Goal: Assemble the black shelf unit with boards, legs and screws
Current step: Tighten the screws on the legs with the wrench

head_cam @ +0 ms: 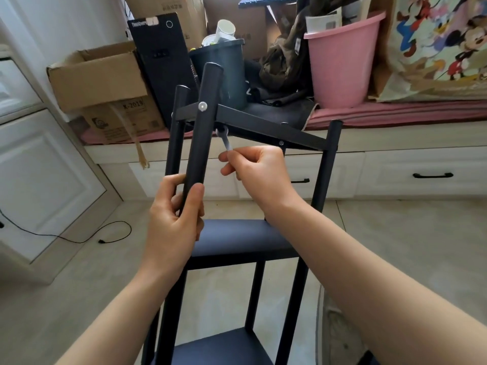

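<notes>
The black shelf unit stands in front of me with a top board (266,126), a middle board (237,237) and a lower board (221,349) between black tube legs. My left hand (172,219) grips the nearest leg (201,127) below the top board. A white screw head (203,106) shows on that leg at the board's corner. My right hand (257,171) pinches the end of a small white wrench (224,139), whose head sits under the top board's corner. The far right leg (328,164) stands upright.
A window bench with drawers (395,175) runs behind the shelf, loaded with a pink bucket (342,64), a dark bin (224,69), cardboard boxes (100,75) and clothes. A white cabinet (39,167) stands left. A black cable (79,235) lies on the tiled floor.
</notes>
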Demonstrator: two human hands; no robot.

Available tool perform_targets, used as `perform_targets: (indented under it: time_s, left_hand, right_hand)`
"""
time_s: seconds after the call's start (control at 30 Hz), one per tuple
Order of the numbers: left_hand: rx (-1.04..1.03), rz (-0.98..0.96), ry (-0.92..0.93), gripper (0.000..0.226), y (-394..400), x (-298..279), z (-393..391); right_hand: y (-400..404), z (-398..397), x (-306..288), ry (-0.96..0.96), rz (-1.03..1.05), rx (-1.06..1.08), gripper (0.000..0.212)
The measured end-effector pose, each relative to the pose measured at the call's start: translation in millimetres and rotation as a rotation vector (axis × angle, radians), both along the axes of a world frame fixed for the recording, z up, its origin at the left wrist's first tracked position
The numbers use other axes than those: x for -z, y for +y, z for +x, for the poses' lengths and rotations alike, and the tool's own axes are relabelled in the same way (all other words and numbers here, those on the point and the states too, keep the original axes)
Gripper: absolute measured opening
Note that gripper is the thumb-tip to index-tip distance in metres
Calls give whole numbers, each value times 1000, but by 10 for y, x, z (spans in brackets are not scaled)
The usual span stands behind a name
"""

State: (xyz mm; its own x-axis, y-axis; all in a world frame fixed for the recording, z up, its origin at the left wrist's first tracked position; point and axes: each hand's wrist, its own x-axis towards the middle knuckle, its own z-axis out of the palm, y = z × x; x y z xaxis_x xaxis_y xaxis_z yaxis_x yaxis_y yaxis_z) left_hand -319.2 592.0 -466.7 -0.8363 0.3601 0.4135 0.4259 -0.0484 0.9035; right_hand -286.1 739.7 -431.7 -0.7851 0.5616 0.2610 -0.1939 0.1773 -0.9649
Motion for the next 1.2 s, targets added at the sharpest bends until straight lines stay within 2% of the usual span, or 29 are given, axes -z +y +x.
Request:
perform_targets:
  time_s: [0.27,0.47,0.67,0.93,1.2]
  left_hand:
    - [15,4,-13,14,21,-5,21]
    - [23,-4,5,7,34,-10,11]
    - [32,-26,21,10,19,0,29]
    - [-9,-42,3,31,-60,-14,0]
    - [11,-64,13,25,-136,-34,17]
  right_hand:
    - [-31,-55,3,136,5,51,19]
    - [-9,-79,30,163,18,55,17]
    - [-40,-129,30,192,41,67,17]
    - [-157,-207,35,222,41,116,15]
    - [-245,-294,36,259,23,116,12]
